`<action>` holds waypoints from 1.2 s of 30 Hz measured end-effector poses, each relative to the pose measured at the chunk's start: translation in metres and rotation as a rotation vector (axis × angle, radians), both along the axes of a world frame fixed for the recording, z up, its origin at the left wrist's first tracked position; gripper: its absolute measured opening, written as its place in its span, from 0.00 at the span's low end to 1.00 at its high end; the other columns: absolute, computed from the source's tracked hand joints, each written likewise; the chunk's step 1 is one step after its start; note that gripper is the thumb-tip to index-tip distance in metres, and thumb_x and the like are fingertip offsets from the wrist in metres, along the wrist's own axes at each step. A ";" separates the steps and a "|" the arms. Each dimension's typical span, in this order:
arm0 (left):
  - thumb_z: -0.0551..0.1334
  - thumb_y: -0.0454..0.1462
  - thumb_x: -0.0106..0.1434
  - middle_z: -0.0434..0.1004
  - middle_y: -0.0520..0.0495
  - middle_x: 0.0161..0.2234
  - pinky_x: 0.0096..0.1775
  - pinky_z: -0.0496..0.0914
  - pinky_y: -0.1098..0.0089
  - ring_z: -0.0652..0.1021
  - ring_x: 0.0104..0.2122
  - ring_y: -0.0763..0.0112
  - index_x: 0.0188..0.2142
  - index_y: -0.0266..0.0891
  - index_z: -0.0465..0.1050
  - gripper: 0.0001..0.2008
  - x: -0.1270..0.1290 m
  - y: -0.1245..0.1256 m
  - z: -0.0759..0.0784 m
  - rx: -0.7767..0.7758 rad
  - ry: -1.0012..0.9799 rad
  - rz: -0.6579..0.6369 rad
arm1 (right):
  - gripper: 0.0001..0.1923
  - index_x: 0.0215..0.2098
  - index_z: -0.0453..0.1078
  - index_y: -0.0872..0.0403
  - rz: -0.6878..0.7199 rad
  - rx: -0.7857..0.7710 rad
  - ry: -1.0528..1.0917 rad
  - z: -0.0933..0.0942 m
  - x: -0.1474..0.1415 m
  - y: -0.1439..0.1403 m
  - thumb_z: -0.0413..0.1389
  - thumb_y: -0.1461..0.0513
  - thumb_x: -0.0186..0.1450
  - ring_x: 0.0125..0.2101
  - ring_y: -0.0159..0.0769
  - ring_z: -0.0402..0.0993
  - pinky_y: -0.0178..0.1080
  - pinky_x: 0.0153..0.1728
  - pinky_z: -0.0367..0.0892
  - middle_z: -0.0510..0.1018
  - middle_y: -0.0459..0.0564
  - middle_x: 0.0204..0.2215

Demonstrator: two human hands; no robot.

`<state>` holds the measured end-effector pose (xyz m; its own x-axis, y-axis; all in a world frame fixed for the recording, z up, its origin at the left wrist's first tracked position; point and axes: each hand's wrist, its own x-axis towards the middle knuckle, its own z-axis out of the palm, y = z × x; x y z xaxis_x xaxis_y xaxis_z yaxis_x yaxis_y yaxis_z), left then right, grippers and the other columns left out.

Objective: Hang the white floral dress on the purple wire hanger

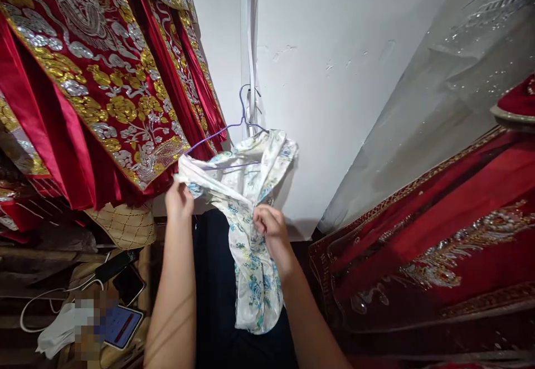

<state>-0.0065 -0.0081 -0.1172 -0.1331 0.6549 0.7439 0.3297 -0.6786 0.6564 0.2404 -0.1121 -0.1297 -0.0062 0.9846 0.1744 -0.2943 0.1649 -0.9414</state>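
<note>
A white garment (251, 246) with a blue and green floral print hangs by its shoulders on a thin purple wire hanger (217, 132). The hanger's hook is up against a pale upright pole. At the garment's left shoulder, my left hand (179, 199) has its fingers closed on the cloth. My right hand (270, 224) pinches the front of the garment where the neckline edges come together. Below it, the lower cloth drapes down in front of my dark clothing. Part of the hanger's lower bar shows through the open neckline.
Red costumes with gold and silver embroidery (121, 107) hang on the left. To the right is a beaded red garment (418, 246) beside clear sheeting (388, 129). A lit phone (121, 327), a dark phone (129, 284) and a white cable (37, 296) lie at lower left.
</note>
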 end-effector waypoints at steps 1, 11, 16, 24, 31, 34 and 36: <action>0.43 0.50 0.75 0.76 0.49 0.27 0.32 0.71 0.71 0.74 0.26 0.77 0.40 0.36 0.69 0.24 0.012 -0.009 -0.023 -0.048 -0.111 -0.001 | 0.13 0.20 0.66 0.53 0.024 -0.008 0.008 -0.002 0.000 -0.009 0.53 0.60 0.61 0.17 0.28 0.49 0.36 0.22 0.44 0.57 0.40 0.14; 0.66 0.47 0.63 0.77 0.42 0.52 0.51 0.72 0.63 0.78 0.51 0.59 0.41 0.39 0.77 0.14 0.090 -0.107 -0.046 -0.489 -0.698 -0.490 | 0.20 0.29 0.72 0.51 -0.075 -0.026 -0.326 0.006 0.025 -0.018 0.57 0.44 0.65 0.25 0.35 0.65 0.39 0.30 0.64 0.72 0.46 0.24; 0.62 0.44 0.68 0.74 0.40 0.55 0.60 0.64 0.59 0.73 0.56 0.56 0.37 0.41 0.79 0.11 0.106 -0.131 0.013 -0.376 -0.138 -0.574 | 0.31 0.40 0.75 0.51 0.202 -0.007 -0.154 0.010 0.009 -0.023 0.43 0.38 0.69 0.42 0.44 0.75 0.46 0.48 0.69 0.78 0.53 0.37; 0.41 0.57 0.72 0.79 0.42 0.42 0.52 0.68 0.62 0.77 0.44 0.59 0.46 0.37 0.77 0.34 0.095 -0.093 0.011 -0.481 0.263 -0.625 | 0.05 0.32 0.72 0.53 0.443 0.038 -0.376 0.058 0.029 -0.013 0.62 0.62 0.57 0.29 0.35 0.71 0.36 0.30 0.66 0.74 0.44 0.27; 0.50 0.62 0.65 0.68 0.50 0.22 0.29 0.60 0.70 0.69 0.24 0.68 0.23 0.39 0.69 0.31 0.016 -0.057 0.018 -0.633 0.825 -0.282 | 0.25 0.54 0.74 0.52 -0.181 0.427 -0.676 0.085 0.032 0.081 0.56 0.66 0.57 0.40 0.41 0.77 0.38 0.40 0.70 0.82 0.48 0.36; 0.52 0.61 0.64 0.73 0.47 0.23 0.30 0.60 0.69 0.73 0.26 0.63 0.26 0.41 0.74 0.29 -0.011 -0.049 0.033 -0.734 1.079 -0.104 | 0.29 0.59 0.72 0.51 -0.159 0.408 -0.825 0.063 0.034 0.111 0.55 0.66 0.58 0.53 0.46 0.74 0.43 0.52 0.68 0.80 0.52 0.51; 0.55 0.60 0.63 0.79 0.43 0.29 0.31 0.62 0.68 0.77 0.31 0.58 0.32 0.42 0.78 0.27 -0.020 -0.044 0.039 -0.770 1.185 -0.051 | 0.26 0.55 0.75 0.49 -0.156 0.387 -0.909 0.050 0.042 0.120 0.54 0.67 0.59 0.53 0.47 0.75 0.45 0.53 0.68 0.80 0.50 0.52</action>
